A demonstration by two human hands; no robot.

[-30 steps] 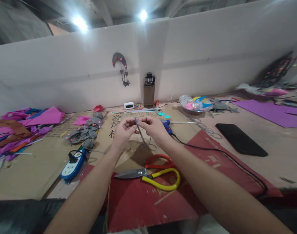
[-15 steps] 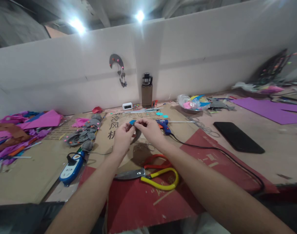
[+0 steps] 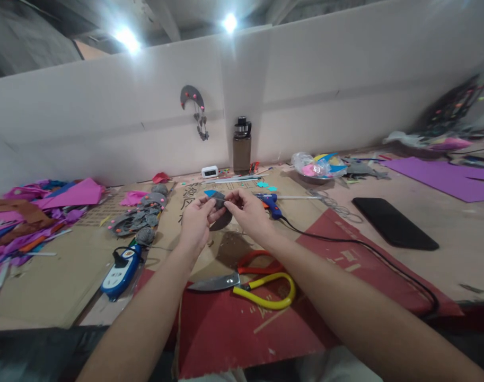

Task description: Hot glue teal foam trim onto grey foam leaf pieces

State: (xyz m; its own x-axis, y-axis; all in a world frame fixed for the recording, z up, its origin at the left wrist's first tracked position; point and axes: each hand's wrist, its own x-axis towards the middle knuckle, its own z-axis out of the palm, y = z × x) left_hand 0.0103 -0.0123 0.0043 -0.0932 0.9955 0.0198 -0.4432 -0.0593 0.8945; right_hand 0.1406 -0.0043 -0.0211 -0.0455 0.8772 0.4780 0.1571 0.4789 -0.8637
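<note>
Above the cardboard, my left hand (image 3: 197, 222) is closed, its fingertips pinching a small grey felt piece (image 3: 218, 198). A blue pointed scrap (image 3: 210, 193) sticks out at the felt's upper left. My right hand (image 3: 249, 213) is closed too, thumb and forefinger pinching the felt's right side, where a thin strand seems to run. Part of the felt is hidden by my fingers. Just right of my right hand lies a blue glue gun (image 3: 272, 206). Closer to me are scissors (image 3: 218, 282) with red and yellow handles, lying on the red cardboard (image 3: 249, 339).
Left are a blue-and-white power strip (image 3: 121, 273), grey felt pieces with pink dots (image 3: 135, 220) and a pile of coloured scraps (image 3: 77, 193). A bottle (image 3: 242, 151) and small white clock (image 3: 209, 172) stand behind. Right are a black phone (image 3: 395, 223) and purple sheet (image 3: 436, 178).
My hands have turned the piece between them, so its grey felt now shows beside the blue tip. The view has shifted slightly; the scissors and glue gun lie where they were.
</note>
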